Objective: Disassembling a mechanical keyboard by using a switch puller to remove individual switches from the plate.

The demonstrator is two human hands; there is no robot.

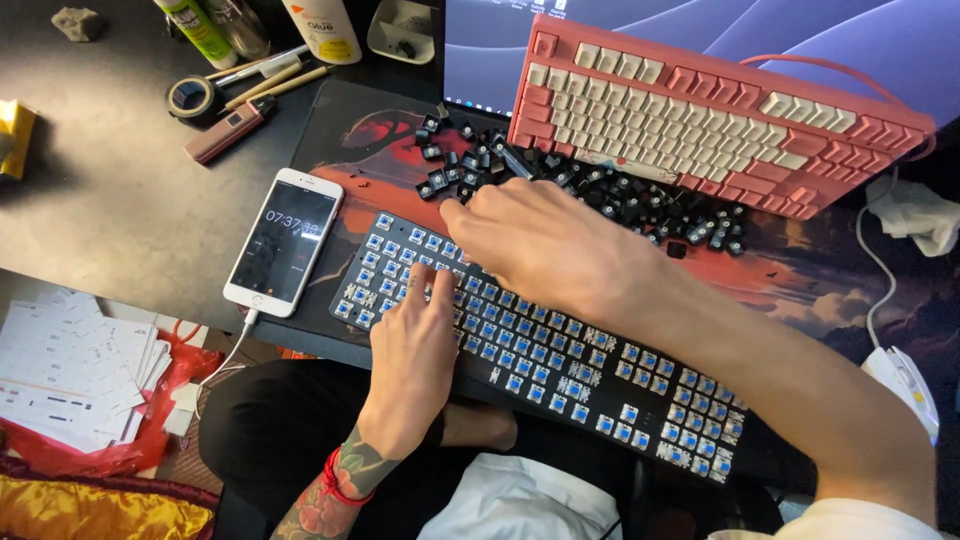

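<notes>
Black bare-switch keyboard [560, 370]: middle rows hidden under both hands. Glue bottles at 12 o'clock [322, 28]: tops cropped. Small black loose keycaps [610, 195]: legends too small.

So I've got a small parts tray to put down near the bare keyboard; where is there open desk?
The dark desk left of the white phone, below the tape roll, is bare. Crowded: the loose black switches fill the mat between the pink keyboard and the stripped keyboard, where the left hand and right hand work.
</notes>
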